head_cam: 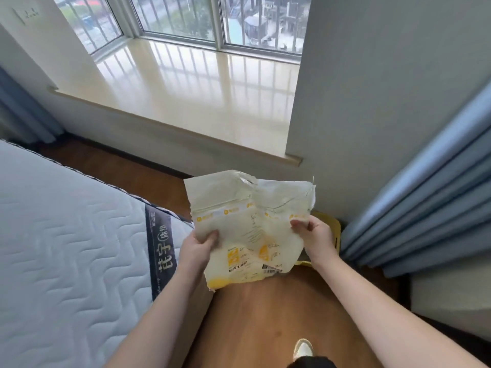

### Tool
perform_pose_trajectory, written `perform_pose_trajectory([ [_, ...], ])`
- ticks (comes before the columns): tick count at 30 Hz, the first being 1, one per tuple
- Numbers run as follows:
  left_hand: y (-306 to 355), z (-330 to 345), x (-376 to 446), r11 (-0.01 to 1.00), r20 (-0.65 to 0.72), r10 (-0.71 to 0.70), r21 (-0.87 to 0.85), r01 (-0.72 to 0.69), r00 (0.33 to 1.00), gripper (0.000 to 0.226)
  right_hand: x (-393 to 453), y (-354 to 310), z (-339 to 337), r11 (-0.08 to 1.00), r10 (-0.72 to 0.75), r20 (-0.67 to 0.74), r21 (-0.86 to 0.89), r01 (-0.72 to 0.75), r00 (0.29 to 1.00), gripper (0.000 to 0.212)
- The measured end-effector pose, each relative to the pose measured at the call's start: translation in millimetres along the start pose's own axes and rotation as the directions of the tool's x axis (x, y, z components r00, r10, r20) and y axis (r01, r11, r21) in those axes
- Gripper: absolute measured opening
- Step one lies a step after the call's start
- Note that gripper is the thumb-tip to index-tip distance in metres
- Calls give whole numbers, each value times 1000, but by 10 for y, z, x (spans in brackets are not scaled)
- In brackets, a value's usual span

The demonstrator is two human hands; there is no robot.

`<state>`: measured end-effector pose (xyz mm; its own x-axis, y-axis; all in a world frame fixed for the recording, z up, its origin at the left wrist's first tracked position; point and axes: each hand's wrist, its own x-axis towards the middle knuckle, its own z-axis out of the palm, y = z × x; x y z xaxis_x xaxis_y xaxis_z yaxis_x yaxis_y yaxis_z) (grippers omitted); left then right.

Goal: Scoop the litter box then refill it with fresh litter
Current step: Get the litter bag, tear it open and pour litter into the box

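Litter, if any is left, sits out of sight inside the pale yellow litter bag (249, 235), which we hold up in front of us above the wooden floor (265, 314). Our left hand (199, 248) pinches the bag's left edge, thumb on the front, and our right hand (313, 232) pinches the right edge, so each grip is closed on the bag. The top is torn open and ragged, and the bag looks flat and slack, so it may be nearly empty, though we cannot see in. Just behind it, a yellow object (329, 224) peeks out in the corner by the wall; it could be the litter box, but too little shows to tell. A mattress (66, 235) lies to our left, blue curtains (425, 208) hang to the right, and a window sill (186, 102) runs beyond.

The risk we judge from here: tipping the torn mouth before it is over the box would scatter grains on the floor, and the ragged edge could split further under our pull.
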<state>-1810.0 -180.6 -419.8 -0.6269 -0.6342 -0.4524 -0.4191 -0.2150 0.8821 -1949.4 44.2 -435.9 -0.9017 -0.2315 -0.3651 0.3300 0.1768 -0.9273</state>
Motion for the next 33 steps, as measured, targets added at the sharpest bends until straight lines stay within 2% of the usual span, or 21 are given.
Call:
perform_pose_trajectory([
  [3, 408, -356, -417, 996, -29, 59, -66, -61, 998, 19, -358, -384, 0, 999, -6, 22, 44, 5, 1000, 7],
  [8, 1147, -986, -1071, 971, -65, 226, -68, -230, 972, 24, -973, -991, 124, 993, -45, 85, 114, 35, 995, 7],
  [10, 1435, -1260, -1319, 928, -45, 373, 19, -372, 927, 29, -1223, -1206, 201, 990, -80, 115, 126, 66, 990, 10],
  [11, 1571, -1408, -1426, 891, -11, 442, 121, -437, 897, 32, -1336, -1294, 237, 988, -98, 132, 129, 81, 986, 11],
  [13, 1837, -1674, -1620, 798, 139, 494, 320, -511, 858, 39, -1555, -1454, 309, 984, -142, 159, 131, 122, 977, 13],
  [15, 2049, -1869, -1750, 657, 288, 446, 539, -528, 848, 43, -1753, -1579, 384, 978, -180, 170, 132, 158, 969, 13],
  [18, 2216, -1981, -1886, 302, 321, 393, 840, -450, 862, 57, -2053, -1728, 502, 971, -225, 188, 129, 203, 956, 14],
  [20, 2280, -1985, -1992, 135, 341, 397, 896, -422, 852, 57, -2228, -1780, 559, 966, -241, 197, 141, 215, 950, 16],
  [21, 2307, -1985, -2059, 117, 351, 402, 896, -428, 846, 48, -2310, -1794, 577, 967, -242, 202, 134, 218, 949, 16],
  [24, 2361, -2028, -2249, 194, 352, 471, 853, -484, 809, 9, -2506, -1808, 608, 971, -233, 222, 108, 214, 947, 17],
  [28, 2348, -2170, -2481, 161, 363, 570, 831, -533, 737, 11, -2692, -1897, 615, 980, -200, 256, 64, 190, 946, 15],
  [30, 2338, -2218, -2583, 154, 358, 601, 826, -543, 715, 12, -2734, -1909, 597, 984, -165, 299, -15, 177, 940, 15],
  [33, 2330, -2254, -2751, 160, 364, 581, 826, -541, 728, 12, -2794, -1867, 590, 976, -141, 329, -111, 186, 934, 14],
])
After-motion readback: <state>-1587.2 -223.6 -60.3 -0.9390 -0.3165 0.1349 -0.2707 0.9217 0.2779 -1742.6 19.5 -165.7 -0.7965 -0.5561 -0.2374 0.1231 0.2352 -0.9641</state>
